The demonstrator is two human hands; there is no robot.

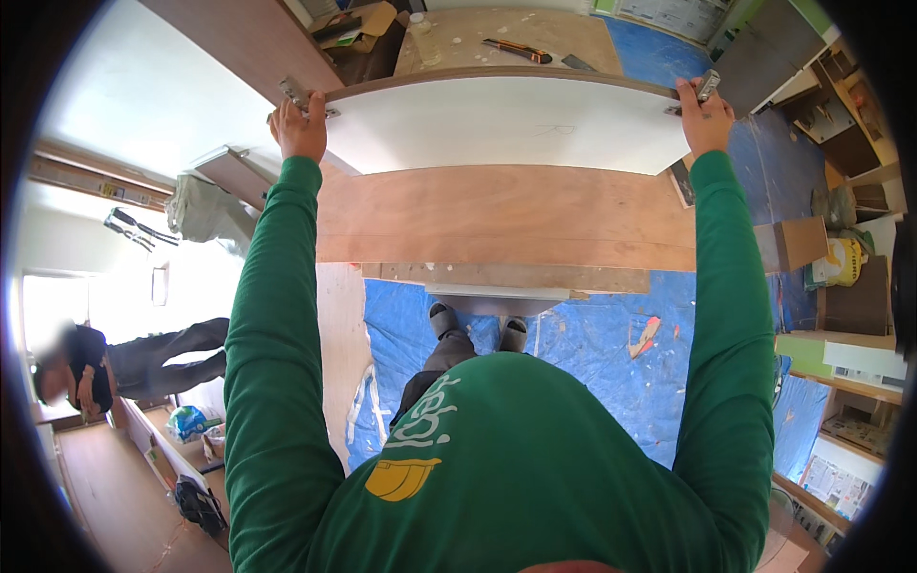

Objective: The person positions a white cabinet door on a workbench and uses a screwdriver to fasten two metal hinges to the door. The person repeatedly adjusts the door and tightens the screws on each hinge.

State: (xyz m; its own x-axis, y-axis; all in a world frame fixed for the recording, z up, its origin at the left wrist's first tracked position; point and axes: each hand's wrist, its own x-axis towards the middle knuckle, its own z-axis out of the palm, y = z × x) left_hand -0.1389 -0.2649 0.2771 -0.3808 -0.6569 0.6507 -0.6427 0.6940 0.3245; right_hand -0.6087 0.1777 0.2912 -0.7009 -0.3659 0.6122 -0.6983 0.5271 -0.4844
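Both my arms reach forward to a long white cabinet door (497,119) with a brown edge, standing tilted over a reddish wooden board (506,218). At its left end my left hand (300,128) is closed around the edge, beside a metal hinge (293,91). My right hand (705,122) grips the opposite end in the same way, with a second metal hinge (709,85) sticking up next to its fingers. A small pencil mark shows on the white face. The thumbs lie along the near side; the door hides some of the far fingers.
Beyond the door, an orange and black utility knife (518,50) lies on a stained work board (439,43). A blue tarp (611,353) covers the floor around my feet. At the left is another person (95,368); cardboard (800,241) and shelves stand at the right.
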